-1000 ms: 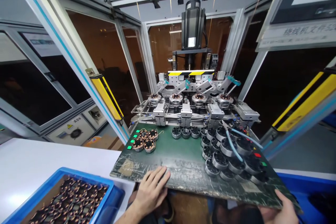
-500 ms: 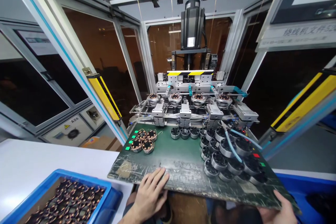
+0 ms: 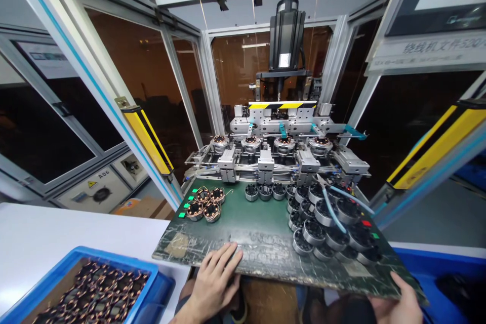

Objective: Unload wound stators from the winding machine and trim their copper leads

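My left hand (image 3: 215, 279) rests on the front edge of a worn green board (image 3: 250, 233), its fingers stretched out over the top and nothing held. At the board's right front corner, my right hand (image 3: 402, 299) grips the edge, thumb on top and fingers partly hidden below. Several copper-wound stators (image 3: 211, 210) sit together at the board's left. On the right are many bare stator cores (image 3: 314, 232), some stacked on others. Blue-handled cutters (image 3: 334, 207) lie across these cores.
Behind the board stands a winding machine (image 3: 266, 159) with wound stators on its stations and a black motor (image 3: 287, 35) above. Yellow sensor bars (image 3: 148, 139) flank it. A blue bin (image 3: 152, 283) of wound stators stands on the white table (image 3: 34, 233) at left.
The machine's upper head, with its motor and striped bar, has shifted slightly right relative to the stations. My view has moved a little. Both hands keep their places on the board.
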{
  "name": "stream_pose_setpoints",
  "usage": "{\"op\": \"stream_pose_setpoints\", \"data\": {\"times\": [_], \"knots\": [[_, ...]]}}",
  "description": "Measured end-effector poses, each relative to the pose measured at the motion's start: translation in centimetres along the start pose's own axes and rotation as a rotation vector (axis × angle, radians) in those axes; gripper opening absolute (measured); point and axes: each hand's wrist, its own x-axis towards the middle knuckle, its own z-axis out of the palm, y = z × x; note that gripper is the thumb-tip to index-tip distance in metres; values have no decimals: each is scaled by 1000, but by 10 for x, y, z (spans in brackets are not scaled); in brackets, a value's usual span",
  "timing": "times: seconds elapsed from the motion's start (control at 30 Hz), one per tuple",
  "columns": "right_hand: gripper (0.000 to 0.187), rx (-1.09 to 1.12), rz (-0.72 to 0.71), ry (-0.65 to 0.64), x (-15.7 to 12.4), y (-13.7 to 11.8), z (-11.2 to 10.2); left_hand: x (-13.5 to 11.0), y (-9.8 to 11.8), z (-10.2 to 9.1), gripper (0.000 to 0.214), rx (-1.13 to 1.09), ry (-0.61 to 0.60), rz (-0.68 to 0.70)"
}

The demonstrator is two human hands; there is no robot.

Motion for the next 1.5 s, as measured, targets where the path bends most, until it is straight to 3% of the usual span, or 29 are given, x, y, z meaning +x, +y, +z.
{"op": "stream_pose_setpoints", "data": {"times": [0.53, 0.9, 1.13, 1.3, 1.4, 1.5], "knots": [[61, 50, 27, 25, -20, -16, 20, 5, 2, -3, 50, -59, 22, -13], [56, 7, -10, 85, -13, -12, 18, 6, 2, -1, 50, -83, 41, -40], [63, -15, -2, 73, -13, -8, 15, 1, 1, 4, 49, -86, 63, -42], [65, -10, 63, 58, -16, -9, 15, 3, -3, 5, 50, -114, 87, -49], [62, 11, 105, 35, -21, -13, 19, -9, -3, 10, 53, -115, 79, -71], [62, 24, 88, 71, -24, -16, 22, -45, 2, 17, 65, -107, 126, -120]]}}
